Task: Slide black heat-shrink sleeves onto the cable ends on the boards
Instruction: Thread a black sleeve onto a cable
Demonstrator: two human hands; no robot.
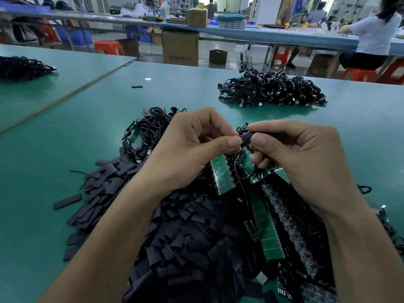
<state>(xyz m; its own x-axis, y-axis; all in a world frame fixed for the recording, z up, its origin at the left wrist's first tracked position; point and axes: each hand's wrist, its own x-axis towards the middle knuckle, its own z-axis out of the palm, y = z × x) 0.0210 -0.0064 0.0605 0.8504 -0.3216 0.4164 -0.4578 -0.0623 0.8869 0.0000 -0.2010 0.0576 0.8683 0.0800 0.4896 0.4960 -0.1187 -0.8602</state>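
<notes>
Nearest the person, a heap of loose black sleeves (175, 237) spreads over the green table (65, 132). Strips of green boards (267, 235) lie along its right side. Just beyond these the two hands meet.

The left hand (190, 149) pinches a cable end (241, 140) between thumb and forefinger, with the tip poking out to the right. The right hand (306, 156) grips a single sleeve (255, 135) between thumb and forefinger, its other fingers curled beneath.

This sleeve lies just right of the cable end. Whether they already touch is too small to tell. Its long axis runs left to right across the view, roughly in line with the cable tip, and its mouth points left toward the left thumb.

The coming move therefore looks like a short push along that axis, right hand toward left. Any tilt off the line would likely snag the mouth.

Farther off, a pile of black cables (273, 90) sits on the table, with one stray sleeve (137, 86) to its left. Another dark bundle (24, 66) rests on the neighbouring table.
</notes>
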